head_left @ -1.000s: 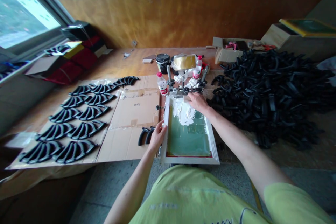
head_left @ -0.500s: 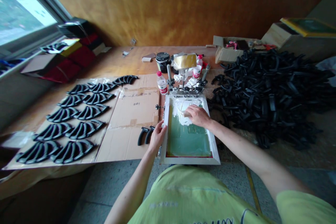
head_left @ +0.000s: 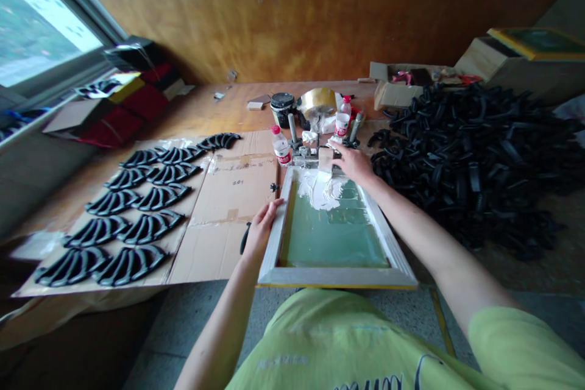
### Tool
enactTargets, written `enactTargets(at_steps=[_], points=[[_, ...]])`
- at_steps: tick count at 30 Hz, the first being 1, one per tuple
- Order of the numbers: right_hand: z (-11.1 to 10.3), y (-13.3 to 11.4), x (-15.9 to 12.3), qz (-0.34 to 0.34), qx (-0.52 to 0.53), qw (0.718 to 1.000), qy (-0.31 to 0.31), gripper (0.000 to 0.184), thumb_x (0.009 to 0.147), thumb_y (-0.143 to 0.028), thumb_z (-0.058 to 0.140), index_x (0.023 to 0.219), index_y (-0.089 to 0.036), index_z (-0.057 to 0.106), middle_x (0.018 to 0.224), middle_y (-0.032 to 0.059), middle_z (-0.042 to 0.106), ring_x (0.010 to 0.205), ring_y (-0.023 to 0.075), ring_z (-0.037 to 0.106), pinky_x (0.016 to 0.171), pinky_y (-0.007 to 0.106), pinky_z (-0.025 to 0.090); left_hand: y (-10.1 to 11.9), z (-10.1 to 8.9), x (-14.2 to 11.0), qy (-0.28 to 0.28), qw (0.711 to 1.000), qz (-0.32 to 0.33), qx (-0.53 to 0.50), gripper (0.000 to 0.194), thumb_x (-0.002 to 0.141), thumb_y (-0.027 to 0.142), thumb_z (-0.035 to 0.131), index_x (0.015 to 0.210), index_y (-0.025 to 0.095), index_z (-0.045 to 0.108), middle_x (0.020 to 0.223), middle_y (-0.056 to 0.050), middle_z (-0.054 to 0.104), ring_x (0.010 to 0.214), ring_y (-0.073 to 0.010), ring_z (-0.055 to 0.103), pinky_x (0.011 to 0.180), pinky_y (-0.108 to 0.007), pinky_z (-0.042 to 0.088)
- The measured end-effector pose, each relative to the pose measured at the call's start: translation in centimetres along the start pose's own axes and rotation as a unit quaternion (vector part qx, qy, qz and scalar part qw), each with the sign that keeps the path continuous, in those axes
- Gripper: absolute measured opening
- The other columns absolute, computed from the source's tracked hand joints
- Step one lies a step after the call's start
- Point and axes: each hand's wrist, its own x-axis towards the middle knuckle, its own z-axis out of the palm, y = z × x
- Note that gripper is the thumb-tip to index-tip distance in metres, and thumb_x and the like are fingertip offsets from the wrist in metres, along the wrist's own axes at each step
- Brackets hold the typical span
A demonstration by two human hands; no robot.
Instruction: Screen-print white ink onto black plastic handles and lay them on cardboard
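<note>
A screen-printing frame (head_left: 338,277) with green mesh lies before me, its near edge raised and its far edge at the metal hinge clamp (head_left: 305,161). My left hand (head_left: 262,225) is closed on the frame's left side rail. In my right hand (head_left: 354,163) is a pale flat squeegee (head_left: 326,159), held near the hinge at the far end. White ink (head_left: 320,192) is smeared thickly over the far part of the mesh. One curved black plastic part (head_left: 245,239) peeks out beside my left hand. What lies under the frame is hidden.
Rows of black curved parts (head_left: 153,226) lie on cardboard (head_left: 219,195) at left. A big heap of them (head_left: 475,158) fills the right. Behind the clamp stand a bottle (head_left: 282,146), a dark tub (head_left: 282,108) and a tape roll (head_left: 317,102).
The frame's near edge has risen toward me, my left hand moving with it. My right hand has carried the squeegee from mid-mesh to the far end by the hinge.
</note>
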Motion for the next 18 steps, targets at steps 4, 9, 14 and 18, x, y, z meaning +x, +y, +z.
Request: enactTargets(at_steps=[4,9,14,18], points=[[-1.4,5.3,-2.3,0.14,0.016,0.988,0.056,0.032,0.093,-0.027,0.049,0.12,-0.015,0.062,0.094,0.0082,0.072,0.087,0.0215,0.065,0.084,0.034,0.047,4.7,1.4,2.2,0.017,0.988,0.09,-0.124,0.05,0.084,0.06,0.053,0.107,0.017,0.066,0.098,-0.006,0.069,0.077,-0.0148,0.063,0.065,-0.025,0.051],[2.6,5.3,-9.0,0.059,0.041,0.995,-0.069,0.03,0.082,-0.027,0.068,0.111,-0.017,0.065,0.096,0.0063,0.071,0.092,0.0207,0.062,0.086,0.032,0.046,7.6,3.6,4.4,0.023,0.971,0.102,-0.215,0.043,0.085,0.054,0.054,0.109,0.019,0.062,0.079,-0.002,0.065,0.066,-0.0114,0.061,0.06,-0.023,0.052],[5.2,-0.7,-12.8,-0.053,0.017,0.996,-0.066,0.009,0.084,-0.023,0.069,0.092,-0.02,0.069,0.096,0.0066,0.067,0.098,0.0233,0.056,0.09,0.038,0.044,2.1,6.9,0.3,-0.043,0.981,-0.063,-0.18,0.055,0.079,0.062,0.062,0.11,0.017,0.059,0.086,-0.006,0.069,0.068,-0.0137,0.064,0.057,-0.024,0.053],[5.2,-5.5,-16.0,-0.142,0.049,0.988,-0.042,0.012,0.091,-0.027,0.061,0.098,-0.022,0.069,0.09,0.0062,0.065,0.096,0.0223,0.056,0.089,0.036,0.045,-3.6,8.0,-2.9,-0.106,0.966,-0.194,-0.131,0.059,0.077,0.068,0.059,0.106,0.016,0.059,0.093,-0.01,0.069,0.078,-0.0187,0.067,0.059,-0.027,0.054]])
